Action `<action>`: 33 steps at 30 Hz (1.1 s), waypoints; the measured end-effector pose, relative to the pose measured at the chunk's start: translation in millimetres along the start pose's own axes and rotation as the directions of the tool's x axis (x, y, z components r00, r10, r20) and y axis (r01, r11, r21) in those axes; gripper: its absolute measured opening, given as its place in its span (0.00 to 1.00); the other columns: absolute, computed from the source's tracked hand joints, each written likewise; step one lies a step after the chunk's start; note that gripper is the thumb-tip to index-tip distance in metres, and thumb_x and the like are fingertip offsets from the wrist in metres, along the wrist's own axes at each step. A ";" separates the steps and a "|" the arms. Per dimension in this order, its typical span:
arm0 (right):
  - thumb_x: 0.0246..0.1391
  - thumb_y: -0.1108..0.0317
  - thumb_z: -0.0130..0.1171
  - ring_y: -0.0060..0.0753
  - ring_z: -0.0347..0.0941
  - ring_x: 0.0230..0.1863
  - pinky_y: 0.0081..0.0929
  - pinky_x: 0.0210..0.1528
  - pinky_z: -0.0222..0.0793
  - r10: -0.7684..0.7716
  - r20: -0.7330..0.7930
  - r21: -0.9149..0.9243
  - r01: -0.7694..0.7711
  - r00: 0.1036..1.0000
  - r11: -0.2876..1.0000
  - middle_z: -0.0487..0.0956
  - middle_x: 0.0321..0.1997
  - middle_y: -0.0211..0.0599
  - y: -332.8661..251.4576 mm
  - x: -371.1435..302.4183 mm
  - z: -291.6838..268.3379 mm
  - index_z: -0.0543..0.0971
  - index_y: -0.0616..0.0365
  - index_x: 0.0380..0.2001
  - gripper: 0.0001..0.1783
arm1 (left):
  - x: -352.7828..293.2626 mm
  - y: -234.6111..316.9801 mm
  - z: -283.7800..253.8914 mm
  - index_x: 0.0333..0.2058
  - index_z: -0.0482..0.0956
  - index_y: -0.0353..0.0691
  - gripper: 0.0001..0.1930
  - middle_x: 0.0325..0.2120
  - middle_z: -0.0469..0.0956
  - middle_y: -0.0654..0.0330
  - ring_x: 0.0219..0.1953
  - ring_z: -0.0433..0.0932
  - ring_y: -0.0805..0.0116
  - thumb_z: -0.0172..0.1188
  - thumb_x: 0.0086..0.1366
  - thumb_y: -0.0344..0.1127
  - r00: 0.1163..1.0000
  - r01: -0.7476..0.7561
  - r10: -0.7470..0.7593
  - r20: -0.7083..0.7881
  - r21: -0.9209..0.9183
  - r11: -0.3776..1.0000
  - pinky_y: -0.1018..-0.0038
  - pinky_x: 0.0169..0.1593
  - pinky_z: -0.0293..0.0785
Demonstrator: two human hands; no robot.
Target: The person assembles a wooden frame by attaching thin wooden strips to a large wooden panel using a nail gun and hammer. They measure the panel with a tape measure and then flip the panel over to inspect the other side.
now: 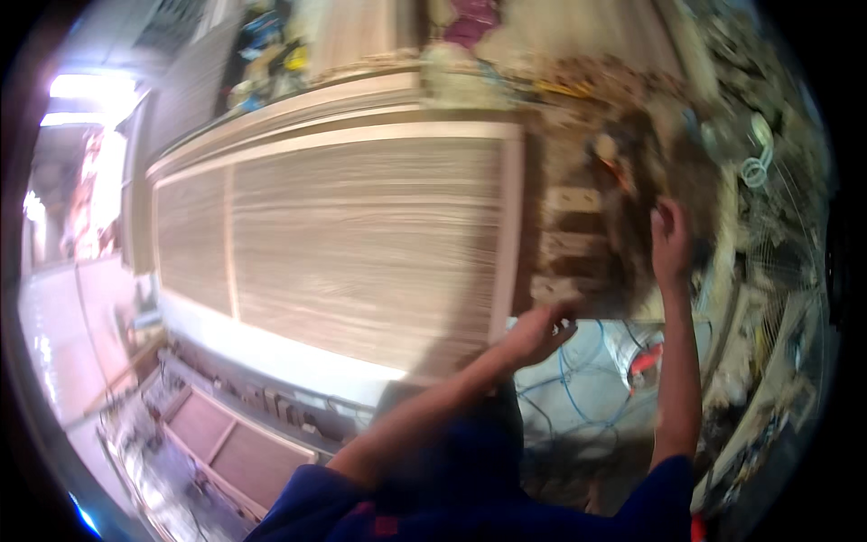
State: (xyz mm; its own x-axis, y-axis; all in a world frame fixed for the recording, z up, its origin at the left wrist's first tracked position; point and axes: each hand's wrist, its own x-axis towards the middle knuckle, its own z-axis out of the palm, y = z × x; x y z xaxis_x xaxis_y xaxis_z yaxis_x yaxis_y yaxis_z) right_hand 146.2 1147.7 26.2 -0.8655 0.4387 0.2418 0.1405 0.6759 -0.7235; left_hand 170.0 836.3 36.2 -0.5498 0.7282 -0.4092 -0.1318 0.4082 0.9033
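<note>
A long wooden framed panel [361, 217] with a crossbar lies flat on the bench, its right end close to my hands. My left hand [539, 334] is just off the panel's near right corner with its fingers curled in; small pale and dark bits show at the fingertips, too blurred to name. Farther right, my right hand [670, 244] reaches over the cluttered bench end, its bent fingers smeared by motion. Beyond it lies a dark tool with an orange part [619, 172]. Pale wood blocks [573, 200] sit between the panel and my right hand.
Another framed panel [239, 452] lies lower left. Blue cords or hoses [569, 379] trail over the floor beside a white container with red on it [637, 361]. Scrap and shavings [768, 244] cover the right side. A purple cloth or bag [471, 23] lies at the back.
</note>
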 end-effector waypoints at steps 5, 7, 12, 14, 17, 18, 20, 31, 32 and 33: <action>0.64 0.74 0.59 0.42 0.78 0.46 0.34 0.49 0.75 0.000 0.216 -0.073 0.016 0.976 0.997 0.79 0.48 0.43 -59.5 -31.0 51.9 0.78 0.58 0.49 0.11 | -110.8 -59.6 -60.6 0.54 0.80 0.41 0.18 0.43 0.85 0.49 0.45 0.85 0.52 0.62 0.71 0.43 0.933 0.313 -0.303 -0.196 0.025 0.949 0.60 0.50 0.80; 0.63 0.76 0.59 0.43 0.78 0.46 0.34 0.48 0.75 0.011 0.314 0.030 -0.022 0.949 0.999 0.79 0.48 0.44 -86.2 -51.4 74.8 0.79 0.58 0.48 0.11 | -150.2 -63.7 -103.6 0.54 0.81 0.44 0.17 0.44 0.85 0.51 0.45 0.85 0.55 0.62 0.71 0.42 0.903 0.319 -0.302 -0.305 0.007 0.948 0.60 0.50 0.79; 0.61 0.76 0.59 0.45 0.78 0.41 0.36 0.44 0.75 0.002 0.546 0.017 -0.013 0.838 1.000 0.78 0.42 0.45 -180.1 -109.8 130.1 0.79 0.60 0.43 0.08 | -245.5 68.3 -283.3 0.59 0.76 0.38 0.21 0.55 0.80 0.53 0.54 0.82 0.60 0.65 0.67 0.26 0.588 -0.147 0.365 -0.722 0.349 0.926 0.64 0.55 0.80; 0.60 0.75 0.59 0.46 0.78 0.40 0.35 0.42 0.75 -0.040 0.606 0.135 -0.054 0.795 0.989 0.78 0.41 0.44 -215.9 -132.2 155.7 0.79 0.59 0.42 0.07 | -307.5 137.4 -351.5 0.60 0.75 0.38 0.23 0.57 0.78 0.53 0.55 0.80 0.59 0.65 0.67 0.28 0.335 -0.194 0.708 -0.622 0.690 0.698 0.63 0.57 0.78; 0.60 0.76 0.60 0.45 0.79 0.41 0.36 0.43 0.75 -0.163 0.670 0.162 0.071 0.724 0.984 0.79 0.42 0.44 -288.1 -169.3 206.9 0.80 0.59 0.42 0.08 | -398.6 190.6 -416.0 0.62 0.73 0.37 0.25 0.59 0.76 0.51 0.57 0.78 0.57 0.65 0.68 0.30 0.222 -0.071 0.900 -0.374 0.915 0.398 0.61 0.59 0.76; 0.59 0.75 0.60 0.45 0.79 0.42 0.36 0.43 0.75 -0.141 0.720 0.121 0.077 0.679 0.990 0.79 0.43 0.44 -301.7 -193.0 199.3 0.80 0.59 0.42 0.08 | -410.9 189.6 -439.3 0.62 0.72 0.37 0.25 0.59 0.75 0.51 0.58 0.77 0.57 0.65 0.68 0.30 0.238 -0.077 0.911 -0.338 0.928 0.365 0.61 0.60 0.75; 0.62 0.72 0.59 0.45 0.78 0.39 0.38 0.44 0.75 -0.242 0.738 0.171 0.173 0.630 0.970 0.77 0.38 0.45 -331.4 -192.6 264.0 0.79 0.59 0.43 0.07 | -459.0 200.1 -472.7 0.63 0.70 0.36 0.27 0.60 0.74 0.50 0.59 0.75 0.56 0.65 0.68 0.32 0.302 -0.014 0.913 -0.273 0.957 0.291 0.60 0.61 0.74; 0.65 0.50 0.62 0.43 0.81 0.40 0.43 0.42 0.77 -0.253 0.692 0.109 0.249 0.676 0.962 0.84 0.38 0.36 -432.9 -260.9 320.9 0.83 0.54 0.39 0.18 | -510.0 138.0 -629.3 0.69 0.62 0.34 0.35 0.67 0.65 0.46 0.67 0.67 0.50 0.66 0.68 0.39 0.401 0.021 0.889 -0.220 0.973 0.231 0.55 0.69 0.65; 0.61 0.58 0.62 0.46 0.79 0.37 0.45 0.41 0.76 -0.296 0.674 0.083 0.328 0.677 0.941 0.83 0.35 0.42 -424.1 -254.1 321.0 0.82 0.56 0.36 0.12 | -506.6 133.0 -638.7 0.69 0.61 0.34 0.36 0.68 0.65 0.46 0.68 0.66 0.50 0.66 0.68 0.40 0.399 -0.001 0.893 -0.209 0.974 0.228 0.55 0.69 0.65; 0.57 0.66 0.62 0.49 0.77 0.33 0.46 0.40 0.75 -0.352 0.651 0.069 0.409 0.673 0.910 0.81 0.31 0.47 -402.3 -226.2 340.7 0.81 0.57 0.33 0.06 | -505.7 138.3 -655.0 0.70 0.60 0.34 0.37 0.68 0.64 0.45 0.69 0.65 0.50 0.66 0.68 0.41 0.391 -0.011 0.899 -0.197 0.976 0.219 0.54 0.70 0.64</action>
State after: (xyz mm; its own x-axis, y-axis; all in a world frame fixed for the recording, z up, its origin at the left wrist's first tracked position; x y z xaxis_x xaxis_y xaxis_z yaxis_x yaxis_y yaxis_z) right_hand 121.6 574.8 42.3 -0.9446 -0.3281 -0.0038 -0.2595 0.7539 -0.6035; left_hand -110.5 163.9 452.2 -0.4958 0.5431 0.6777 0.7823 0.6182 0.0769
